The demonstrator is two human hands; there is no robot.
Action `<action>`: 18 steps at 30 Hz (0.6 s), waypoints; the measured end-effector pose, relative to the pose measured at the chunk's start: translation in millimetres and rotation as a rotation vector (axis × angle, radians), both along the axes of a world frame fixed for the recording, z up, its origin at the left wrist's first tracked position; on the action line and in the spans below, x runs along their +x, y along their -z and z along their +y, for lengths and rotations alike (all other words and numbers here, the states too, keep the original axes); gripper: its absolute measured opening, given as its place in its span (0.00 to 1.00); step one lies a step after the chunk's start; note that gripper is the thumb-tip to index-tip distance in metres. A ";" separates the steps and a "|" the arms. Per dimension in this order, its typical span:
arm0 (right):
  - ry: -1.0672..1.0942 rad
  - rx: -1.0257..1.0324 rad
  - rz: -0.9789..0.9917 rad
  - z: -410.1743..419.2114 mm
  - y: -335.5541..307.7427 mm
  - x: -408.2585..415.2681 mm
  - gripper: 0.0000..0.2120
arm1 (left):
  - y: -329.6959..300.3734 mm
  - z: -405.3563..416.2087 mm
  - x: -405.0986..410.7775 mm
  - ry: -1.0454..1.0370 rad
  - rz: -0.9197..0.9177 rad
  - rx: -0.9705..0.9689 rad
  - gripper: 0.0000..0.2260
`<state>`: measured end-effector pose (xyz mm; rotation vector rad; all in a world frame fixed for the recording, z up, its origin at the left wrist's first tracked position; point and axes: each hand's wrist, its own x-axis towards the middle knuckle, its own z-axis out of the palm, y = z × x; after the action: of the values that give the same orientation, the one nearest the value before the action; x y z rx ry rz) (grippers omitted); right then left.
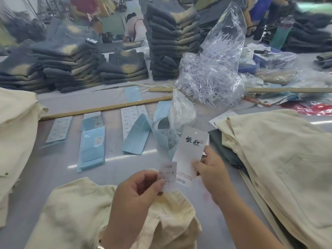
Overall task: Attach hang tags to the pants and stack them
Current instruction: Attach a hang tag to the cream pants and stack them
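low in the middle of the frame, the left hand (pixel 138 193) pinches a small printed label (pixel 168 176) between thumb and curled fingers, holding it upright. just to its right, the right hand (pixel 213 174) grips the lower edge of a larger white hang tag (pixel 191 150), which carries black brush characters and a punched hole near its top; the small label overlaps the tag's lower left corner. both hands hover over a cream pair of pants (pixel 75 212) lying crumpled at the bottom centre on the grey table (pixel 53 166). a pile of cream pants (pixel 280 151) fills the right side of the frame, with a dark grey garment (pixel 222 146) showing under its left edge, and another cream stack (pixel 16 130) sits at the left edge. across the middle of the table lie several pale blue paper sleeves (pixel 91 150) and sheets of printed labels (pixel 59 129), below a long wooden ruler (pixel 106 108). a clear plastic bag (pixel 212 74) full of white plastic fasteners stands in the upper centre-right. behind it, tall stacks of folded blue-grey and tan jeans (pixel 172 42) run across the upper part of the frame, with people working blurred in the far background.
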<state>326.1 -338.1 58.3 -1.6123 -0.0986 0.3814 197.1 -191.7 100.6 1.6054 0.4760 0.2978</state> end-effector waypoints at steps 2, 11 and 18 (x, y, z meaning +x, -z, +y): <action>-0.059 0.006 -0.032 -1.8 -12.6 -21.7 0.12 | -6.5 0.9 -3.9 -0.018 -0.036 0.086 0.07; -0.136 0.186 0.055 5.1 -31.2 -76.6 0.10 | -7.4 -6.6 -20.4 -0.057 0.016 0.147 0.04; -0.093 0.263 0.027 0.5 -34.6 -88.0 0.10 | -5.6 -11.4 -28.0 -0.041 -0.024 0.082 0.04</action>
<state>238.1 -337.5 92.9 -1.3457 -0.1959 0.4431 169.1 -203.1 106.2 1.6713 0.4836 0.3714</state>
